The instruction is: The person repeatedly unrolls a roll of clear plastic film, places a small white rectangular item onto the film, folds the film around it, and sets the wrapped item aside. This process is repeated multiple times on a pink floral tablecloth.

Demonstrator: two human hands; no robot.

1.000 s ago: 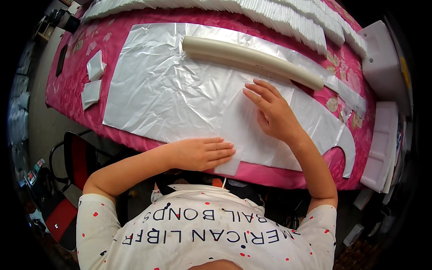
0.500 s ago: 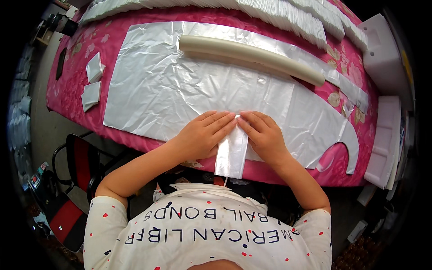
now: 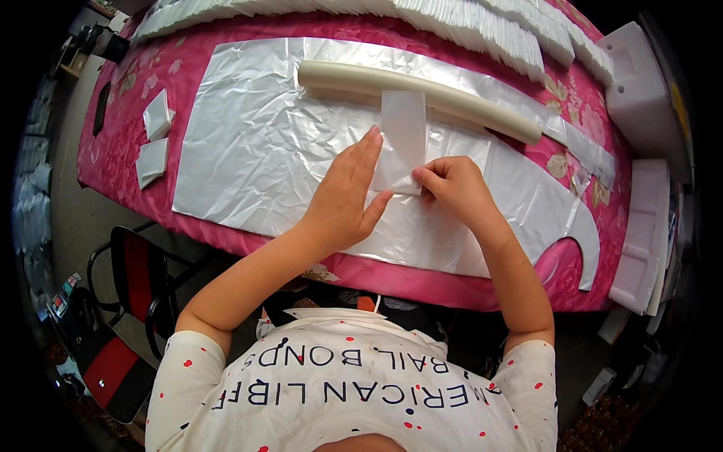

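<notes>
A folded strip of white plastic film lies lengthwise before me, its far end close to the roller. My right hand pinches its near right corner between thumb and fingers. Along the strip's left edge rests my left hand, fingers stretched out and thumb apart, with nothing gripped. Beneath both hands spreads a large, shiny, apron-shaped plastic sheet, wrinkled, with a curved cut-out at its right end. Across its far part lies a long beige roller or tube.
A pink flowered cloth covers the table. Long rows of folded white packets line its far side. Two small folded white pieces and a dark flat object lie at left. White foam boxes stand right; a red-black chair is near left.
The folded strip has gone from the near table edge to farther away, toward the roller. My hands have separated; the right now pinches its corner, and the left lies open beside it.
</notes>
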